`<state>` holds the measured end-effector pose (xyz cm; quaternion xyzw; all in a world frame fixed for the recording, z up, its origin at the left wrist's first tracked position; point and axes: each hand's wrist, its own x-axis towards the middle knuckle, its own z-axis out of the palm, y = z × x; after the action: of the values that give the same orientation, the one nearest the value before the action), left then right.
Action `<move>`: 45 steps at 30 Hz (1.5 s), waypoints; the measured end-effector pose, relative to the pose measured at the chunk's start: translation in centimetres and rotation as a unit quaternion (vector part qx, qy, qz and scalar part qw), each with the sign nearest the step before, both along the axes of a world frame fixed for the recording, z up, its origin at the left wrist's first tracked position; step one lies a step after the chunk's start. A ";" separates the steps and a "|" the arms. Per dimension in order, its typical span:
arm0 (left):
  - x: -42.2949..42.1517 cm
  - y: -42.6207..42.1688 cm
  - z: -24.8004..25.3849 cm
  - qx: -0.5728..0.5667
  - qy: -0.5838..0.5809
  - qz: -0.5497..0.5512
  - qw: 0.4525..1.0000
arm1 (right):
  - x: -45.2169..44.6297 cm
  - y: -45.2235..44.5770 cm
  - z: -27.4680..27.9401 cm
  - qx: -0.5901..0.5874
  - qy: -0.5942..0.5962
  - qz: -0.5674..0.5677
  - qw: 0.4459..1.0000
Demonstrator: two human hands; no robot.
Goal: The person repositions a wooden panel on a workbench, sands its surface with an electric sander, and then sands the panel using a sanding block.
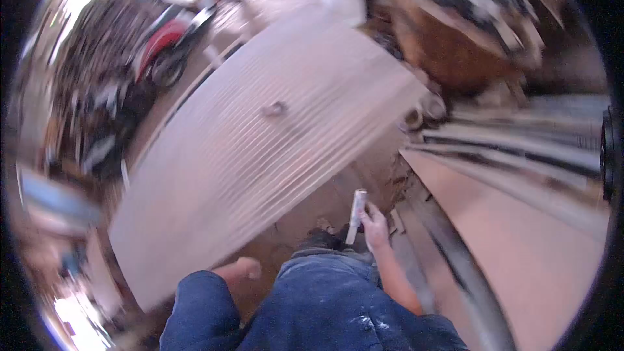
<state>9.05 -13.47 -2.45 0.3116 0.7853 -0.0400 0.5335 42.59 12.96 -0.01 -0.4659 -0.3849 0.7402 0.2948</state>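
Note:
My right hand (375, 226) is closed around a slim white tube-like thing (357, 211) with faint markings, held upright in front of my legs. Motion blur hides its exact kind. Low on the left, close to my body, is my left hand (248, 268); its fingers are smeared, so I cannot tell their shape. Beyond both hands stretches a large pale panel (214, 221) with long parallel grooves, its near edge close to my left hand. A small brownish thing (275, 109), too blurred to name, lies on the panel's middle.
Long boards and a broad flat sheet (520, 227) lie on the right. A brown wooden piece (448, 49) heaped with clutter stands at the back right. A red-and-black motorbike (162, 45) is at the back left, and a white bag-like thing (344, 3) sits by the panel's far end.

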 end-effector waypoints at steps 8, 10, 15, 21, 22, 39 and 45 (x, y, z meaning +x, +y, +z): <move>8.8 2.2 4.8 0.422 -0.427 0.582 0.549 | -15.5 -6.3 1.1 -0.375 0.146 0.424 0.811; 9.5 0.0 5.6 0.468 -0.439 0.626 0.444 | -18.5 -8.4 1.7 -0.447 0.153 0.457 0.754; 12.3 -0.2 5.9 0.580 -0.360 0.653 0.328 | -19.7 -7.3 -1.1 -0.523 0.048 0.483 0.700; 12.8 5.2 3.7 0.617 -0.148 0.751 0.185 | -24.3 -1.5 -1.0 -0.206 -0.188 0.677 0.681; 12.3 6.1 2.8 0.546 -0.034 0.820 0.170 | -25.5 0.3 -1.3 -0.132 -0.211 0.697 0.672; 23.6 43.8 -6.8 0.269 0.355 0.878 0.176 | -41.2 15.8 -8.3 0.288 -0.055 0.745 0.599; 19.4 39.8 -7.5 0.266 0.190 0.941 0.088 | -40.3 12.4 -9.7 0.540 0.015 0.638 0.548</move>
<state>28.50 26.30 -9.95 -0.5770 0.4743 0.6484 -0.1470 2.30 25.33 -9.68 0.1608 -0.9037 0.3931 -0.0536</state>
